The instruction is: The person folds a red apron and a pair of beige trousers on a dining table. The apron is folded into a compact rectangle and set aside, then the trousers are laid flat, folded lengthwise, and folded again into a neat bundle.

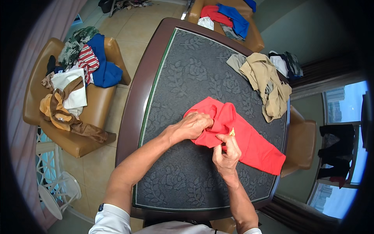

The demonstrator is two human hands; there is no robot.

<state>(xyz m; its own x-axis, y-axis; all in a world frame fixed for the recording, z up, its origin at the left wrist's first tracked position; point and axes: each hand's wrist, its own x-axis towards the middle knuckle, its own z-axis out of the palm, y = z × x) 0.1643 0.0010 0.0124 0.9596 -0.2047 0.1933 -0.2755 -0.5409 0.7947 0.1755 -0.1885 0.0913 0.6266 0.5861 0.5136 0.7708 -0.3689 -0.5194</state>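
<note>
A red garment (254, 146) with a small yellow emblem lies partly bunched on the dark patterned mat of the table (172, 175). My left hand (197, 125) grips its gathered end, fingers partly hidden in the folds. With thumb and forefinger, my right hand (228, 152) pinches the cloth's near edge just below the emblem. To the right, the garment stretches out flatter and tapers to a straight hem. Whether it is trousers or a top, I cannot tell.
Beige garments (266, 82) are heaped on the table's far right. Clothes cover a tan chair (99, 102) at left and another chair (254, 38) beyond the table. An additional tan chair (302, 143) stands at right. A white stool (68, 184) is at lower left.
</note>
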